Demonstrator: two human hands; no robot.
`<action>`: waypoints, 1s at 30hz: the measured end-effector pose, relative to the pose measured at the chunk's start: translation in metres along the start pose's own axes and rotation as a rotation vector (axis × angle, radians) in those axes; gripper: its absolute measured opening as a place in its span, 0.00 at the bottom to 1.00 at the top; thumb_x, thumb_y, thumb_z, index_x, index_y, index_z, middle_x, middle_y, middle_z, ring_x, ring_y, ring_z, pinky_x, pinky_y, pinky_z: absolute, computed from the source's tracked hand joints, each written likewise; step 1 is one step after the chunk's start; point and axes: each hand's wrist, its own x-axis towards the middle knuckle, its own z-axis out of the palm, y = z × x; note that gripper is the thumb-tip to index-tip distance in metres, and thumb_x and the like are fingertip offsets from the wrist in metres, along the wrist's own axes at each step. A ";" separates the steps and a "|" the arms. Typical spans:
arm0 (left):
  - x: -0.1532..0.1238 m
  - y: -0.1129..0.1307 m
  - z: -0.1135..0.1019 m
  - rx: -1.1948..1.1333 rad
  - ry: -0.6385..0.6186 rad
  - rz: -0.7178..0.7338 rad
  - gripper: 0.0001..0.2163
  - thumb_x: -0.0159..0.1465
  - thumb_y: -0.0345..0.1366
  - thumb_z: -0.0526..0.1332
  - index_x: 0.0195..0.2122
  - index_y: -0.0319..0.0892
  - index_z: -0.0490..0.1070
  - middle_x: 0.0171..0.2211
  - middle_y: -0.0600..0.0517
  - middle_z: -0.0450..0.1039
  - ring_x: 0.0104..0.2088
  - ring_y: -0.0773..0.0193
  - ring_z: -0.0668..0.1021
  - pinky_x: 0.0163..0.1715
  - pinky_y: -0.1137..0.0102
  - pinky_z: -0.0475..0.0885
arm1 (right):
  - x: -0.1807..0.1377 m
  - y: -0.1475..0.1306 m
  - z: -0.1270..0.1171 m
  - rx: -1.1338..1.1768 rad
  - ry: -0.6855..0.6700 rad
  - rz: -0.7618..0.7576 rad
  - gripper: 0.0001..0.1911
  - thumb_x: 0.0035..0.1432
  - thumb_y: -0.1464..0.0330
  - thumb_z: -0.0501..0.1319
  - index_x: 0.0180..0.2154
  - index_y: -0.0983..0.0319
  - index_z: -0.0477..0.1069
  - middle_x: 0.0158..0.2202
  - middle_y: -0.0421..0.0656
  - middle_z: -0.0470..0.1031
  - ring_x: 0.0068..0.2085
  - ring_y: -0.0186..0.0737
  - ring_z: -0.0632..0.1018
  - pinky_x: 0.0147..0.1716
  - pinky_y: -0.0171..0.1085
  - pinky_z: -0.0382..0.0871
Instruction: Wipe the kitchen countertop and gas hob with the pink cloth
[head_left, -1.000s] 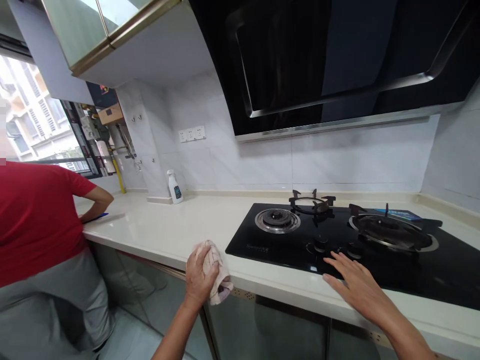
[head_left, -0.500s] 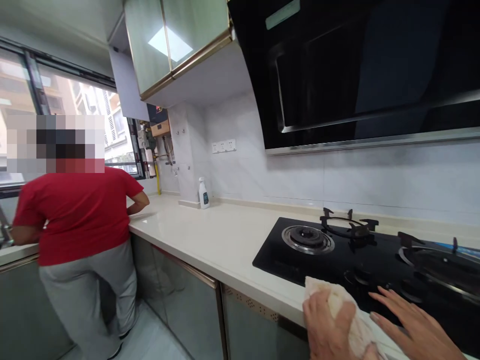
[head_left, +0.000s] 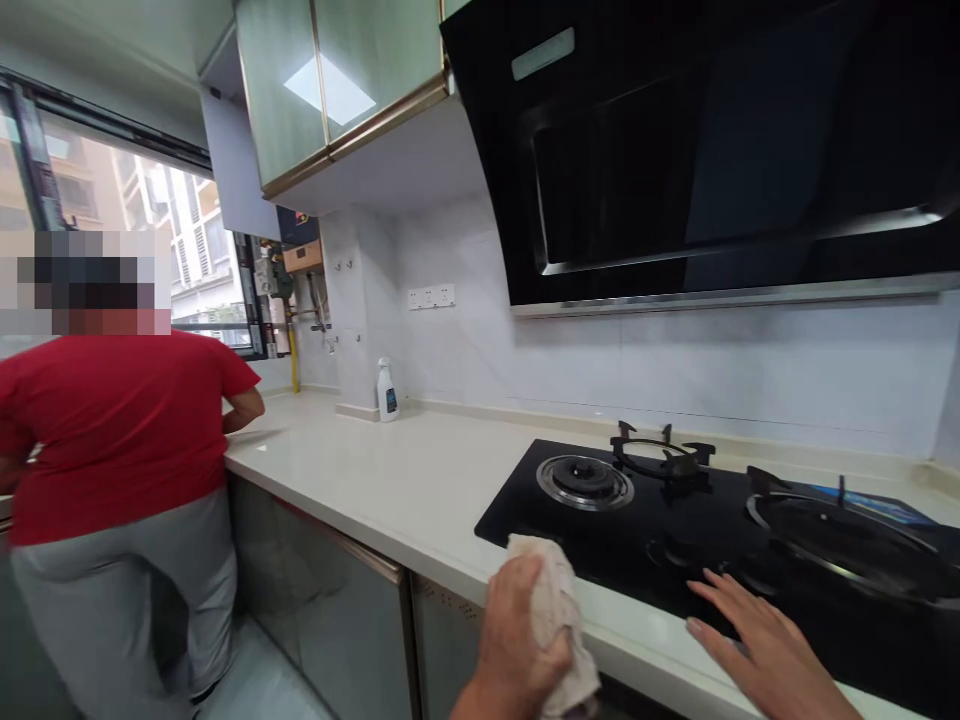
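My left hand (head_left: 517, 640) is closed around a crumpled beige cloth (head_left: 555, 610) at the front edge of the cream countertop (head_left: 390, 480), just before the black glass gas hob (head_left: 720, 540). My right hand (head_left: 757, 650) lies flat with fingers spread on the hob's front edge, near the control knobs (head_left: 667, 550). The left burner (head_left: 585, 480) is bare; its pan support (head_left: 660, 455) sits behind it. The right burner (head_left: 840, 535) carries its grate.
A person in a red shirt (head_left: 112, 430) stands at the left by the window with their back turned. A white spray bottle (head_left: 387, 392) stands by the wall. A black range hood (head_left: 675, 150) hangs low over the hob. Glass-front cabinets (head_left: 330, 590) run below the counter.
The view swung left and up. My left hand with the cloth moved right to the hob's front edge, then back left a little. My right hand stayed flat on the hob.
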 end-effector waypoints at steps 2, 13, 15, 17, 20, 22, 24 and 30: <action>0.006 -0.030 -0.020 0.054 -0.019 -0.071 0.37 0.51 0.35 0.61 0.65 0.41 0.59 0.59 0.40 0.73 0.58 0.47 0.76 0.57 0.49 0.74 | 0.000 -0.008 -0.004 -0.010 -0.017 0.008 0.35 0.63 0.42 0.51 0.61 0.53 0.73 0.69 0.45 0.64 0.72 0.57 0.60 0.70 0.61 0.54; 0.042 -0.133 -0.082 0.179 -0.136 -0.329 0.27 0.61 0.45 0.54 0.61 0.49 0.70 0.62 0.50 0.74 0.62 0.49 0.74 0.64 0.49 0.67 | -0.004 -0.045 -0.032 -0.052 -0.074 0.038 0.33 0.68 0.47 0.49 0.65 0.56 0.69 0.72 0.45 0.59 0.73 0.52 0.57 0.72 0.56 0.49; 0.049 -0.125 -0.074 0.180 -0.174 -0.343 0.26 0.61 0.48 0.55 0.60 0.49 0.71 0.61 0.49 0.75 0.61 0.48 0.75 0.62 0.50 0.69 | -0.004 -0.048 -0.036 -0.050 -0.086 0.045 0.33 0.68 0.46 0.49 0.65 0.55 0.68 0.72 0.44 0.59 0.73 0.51 0.57 0.72 0.55 0.49; 0.054 -0.106 -0.062 0.186 -0.180 -0.308 0.25 0.63 0.51 0.56 0.58 0.50 0.72 0.60 0.49 0.76 0.60 0.48 0.76 0.61 0.51 0.70 | -0.004 -0.048 -0.037 -0.048 -0.081 0.053 0.33 0.68 0.46 0.50 0.65 0.55 0.69 0.72 0.44 0.60 0.73 0.51 0.57 0.72 0.56 0.49; 0.054 -0.065 -0.042 0.178 -0.136 -0.161 0.22 0.63 0.50 0.59 0.56 0.48 0.74 0.58 0.46 0.76 0.59 0.48 0.76 0.60 0.51 0.71 | -0.005 -0.046 -0.037 -0.039 -0.063 0.050 0.31 0.68 0.47 0.51 0.64 0.55 0.70 0.71 0.45 0.61 0.73 0.51 0.58 0.71 0.56 0.50; 0.050 -0.031 -0.027 0.179 -0.135 -0.076 0.21 0.64 0.47 0.62 0.57 0.48 0.73 0.55 0.45 0.76 0.56 0.47 0.77 0.55 0.51 0.73 | -0.007 -0.045 -0.038 -0.026 -0.052 0.041 0.30 0.68 0.48 0.52 0.63 0.55 0.70 0.71 0.46 0.62 0.73 0.51 0.59 0.71 0.57 0.50; 0.045 0.004 -0.012 0.167 -0.129 -0.009 0.22 0.62 0.46 0.65 0.57 0.49 0.73 0.54 0.44 0.75 0.54 0.47 0.77 0.52 0.52 0.74 | -0.008 -0.044 -0.040 -0.018 -0.044 0.035 0.30 0.68 0.49 0.52 0.63 0.55 0.70 0.71 0.46 0.62 0.73 0.52 0.59 0.71 0.57 0.50; 0.030 0.097 0.030 -0.006 -0.208 0.118 0.26 0.56 0.42 0.70 0.57 0.50 0.71 0.54 0.43 0.72 0.51 0.47 0.75 0.48 0.53 0.73 | -0.010 -0.043 -0.046 -0.032 -0.063 0.027 0.30 0.69 0.50 0.50 0.63 0.57 0.70 0.71 0.49 0.62 0.73 0.52 0.59 0.70 0.57 0.50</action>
